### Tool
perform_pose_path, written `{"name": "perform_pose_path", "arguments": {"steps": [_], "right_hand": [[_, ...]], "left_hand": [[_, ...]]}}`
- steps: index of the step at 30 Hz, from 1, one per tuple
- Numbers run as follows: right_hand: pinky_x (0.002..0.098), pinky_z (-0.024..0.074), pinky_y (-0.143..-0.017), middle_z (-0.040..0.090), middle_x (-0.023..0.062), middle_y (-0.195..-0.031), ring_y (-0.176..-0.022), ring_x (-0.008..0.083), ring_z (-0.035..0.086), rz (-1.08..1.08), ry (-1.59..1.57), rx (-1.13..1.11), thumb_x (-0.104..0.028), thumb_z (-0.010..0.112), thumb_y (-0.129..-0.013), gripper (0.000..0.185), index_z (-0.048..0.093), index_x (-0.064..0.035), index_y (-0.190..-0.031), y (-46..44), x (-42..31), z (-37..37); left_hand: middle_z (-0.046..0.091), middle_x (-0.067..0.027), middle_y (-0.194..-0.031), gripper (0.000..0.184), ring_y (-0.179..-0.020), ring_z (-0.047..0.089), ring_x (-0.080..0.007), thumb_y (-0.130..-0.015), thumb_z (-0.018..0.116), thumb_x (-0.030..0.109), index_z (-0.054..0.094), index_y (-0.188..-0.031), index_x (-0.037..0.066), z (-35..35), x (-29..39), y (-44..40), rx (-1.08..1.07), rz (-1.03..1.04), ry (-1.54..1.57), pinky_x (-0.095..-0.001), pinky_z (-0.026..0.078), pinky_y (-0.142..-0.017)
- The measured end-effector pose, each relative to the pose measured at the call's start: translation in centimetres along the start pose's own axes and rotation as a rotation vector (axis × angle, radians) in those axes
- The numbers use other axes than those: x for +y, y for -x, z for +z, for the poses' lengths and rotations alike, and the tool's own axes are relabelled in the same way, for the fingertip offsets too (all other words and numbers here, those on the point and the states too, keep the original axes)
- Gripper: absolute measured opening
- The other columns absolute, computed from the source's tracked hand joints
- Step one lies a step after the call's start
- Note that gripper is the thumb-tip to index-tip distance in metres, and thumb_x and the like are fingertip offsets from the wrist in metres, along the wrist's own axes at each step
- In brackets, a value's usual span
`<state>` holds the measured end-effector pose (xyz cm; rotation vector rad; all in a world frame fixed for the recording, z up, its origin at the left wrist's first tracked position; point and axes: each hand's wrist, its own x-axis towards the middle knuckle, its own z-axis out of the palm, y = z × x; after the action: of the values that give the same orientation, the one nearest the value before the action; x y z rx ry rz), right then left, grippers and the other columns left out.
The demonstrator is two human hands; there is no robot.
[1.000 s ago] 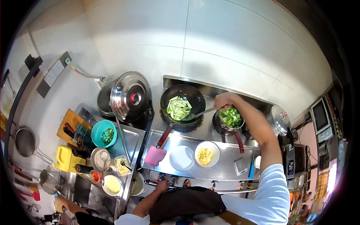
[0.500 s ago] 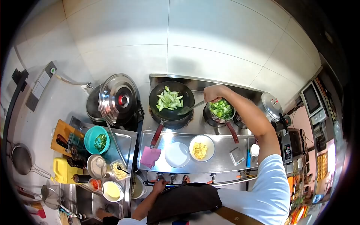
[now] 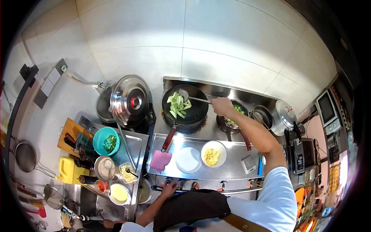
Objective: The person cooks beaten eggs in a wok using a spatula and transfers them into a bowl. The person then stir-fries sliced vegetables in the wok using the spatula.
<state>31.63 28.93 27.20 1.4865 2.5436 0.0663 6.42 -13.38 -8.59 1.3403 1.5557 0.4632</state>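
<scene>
My right hand (image 3: 222,106) is closed around the long handle of a metal wok spatula (image 3: 184,95). The spatula's head touches the far side of pale green vegetable slices (image 3: 177,106) in a dark wok (image 3: 199,110). This wok has a red-brown handle and sits on the left burner. Below my right forearm, a smaller pan (image 3: 244,129) holds darker green pieces, partly covered by the hand and arm. At the stove's front edge, my left hand (image 3: 169,189) is closed at a burner knob (image 3: 168,180); its fingers are small and partly hidden.
A white plate (image 3: 188,160), a bowl of scrambled egg (image 3: 213,154) and a pink cloth (image 3: 160,161) lie along the stove front. Left stand a large lidded pot (image 3: 131,101), a teal bowl (image 3: 98,140) and several ingredient containers. Another person's hand (image 3: 109,223) shows at lower left.
The spatula has moved from the wok's lower right up to the far side of the slices, which are bunched differently. My right hand stays on its handle. The whole view has shifted slightly.
</scene>
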Motion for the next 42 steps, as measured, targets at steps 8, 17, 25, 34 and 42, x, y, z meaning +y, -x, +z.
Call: {"name": "perform_pose_path", "arguments": {"steps": [8, 17, 25, 34, 42], "right_hand": [[0.051, 0.0534, -0.077, 0.069, 0.0238, -0.091, -0.085, 0.0411, 0.067, -0.025, -0.298, -0.009, -0.016, 0.051, -0.086, 0.024, 0.069, -0.002, -0.094, 1.8, -0.2, 10.6], [0.0475, 0.0549, -0.079, 0.07, 0.0219, -0.093, -0.09, 0.0376, 0.069, 0.055, -0.263, -0.082, -0.017, 0.054, -0.085, 0.026, 0.069, -0.002, -0.1, 3.9, -0.8, 9.3], [0.0493, 0.0539, -0.081, 0.07, 0.021, -0.099, -0.093, 0.0384, 0.068, 0.148, -0.227, -0.121, -0.018, 0.054, -0.085, 0.025, 0.071, -0.0035, -0.098, 7.2, -2.0, 7.4], [0.0498, 0.0523, -0.081, 0.068, 0.0201, -0.102, -0.089, 0.0396, 0.066, 0.057, -0.263, -0.126, -0.021, 0.051, -0.09, 0.027, 0.066, -0.0055, -0.106, 5.4, -2.5, 6.5], [0.0489, 0.0525, -0.083, 0.068, 0.0194, -0.103, -0.097, 0.0376, 0.066, 0.081, -0.334, -0.115, -0.02, 0.053, -0.088, 0.027, 0.069, -0.0084, -0.106, 3.7, -2.8, 8.0]], "left_hand": [[0.072, -0.0111, -0.085, 0.026, -0.062, 0.066, -0.0172, -0.096, 0.055, 0.02, 0.067, -0.101, -0.003, -5.7, 9.4, -2.7, 0.392, -0.082, 0.379, -0.032, 0.053, -0.059], [0.066, -0.0241, -0.104, 0.035, -0.093, 0.063, -0.0424, -0.093, 0.062, 0.028, 0.057, -0.114, 0.001, -16.3, 19.4, -8.8, 1.044, 0.367, -0.277, -0.0481, 0.048, -0.085], [0.066, -0.0261, -0.107, 0.043, -0.104, 0.061, -0.0444, -0.092, 0.06, 0.027, 0.051, -0.128, 0.005, -14.2, 17.5, -11.9, 0.465, -0.031, -0.078, -0.0499, 0.048, -0.089], [0.069, -0.017, -0.087, 0.04, -0.067, 0.07, -0.0253, -0.094, 0.059, 0.023, 0.051, -0.128, 0.005, -12.1, 18.7, -9.6, 0.384, -0.014, 0.193, -0.0383, 0.054, -0.065], [0.067, -0.0089, -0.085, 0.041, -0.067, 0.063, -0.014, -0.094, 0.059, 0.018, 0.051, -0.13, 0.0, -10.4, 14.0, -7.4, 0.363, 0.096, 0.459, -0.0282, 0.051, -0.061]]}}
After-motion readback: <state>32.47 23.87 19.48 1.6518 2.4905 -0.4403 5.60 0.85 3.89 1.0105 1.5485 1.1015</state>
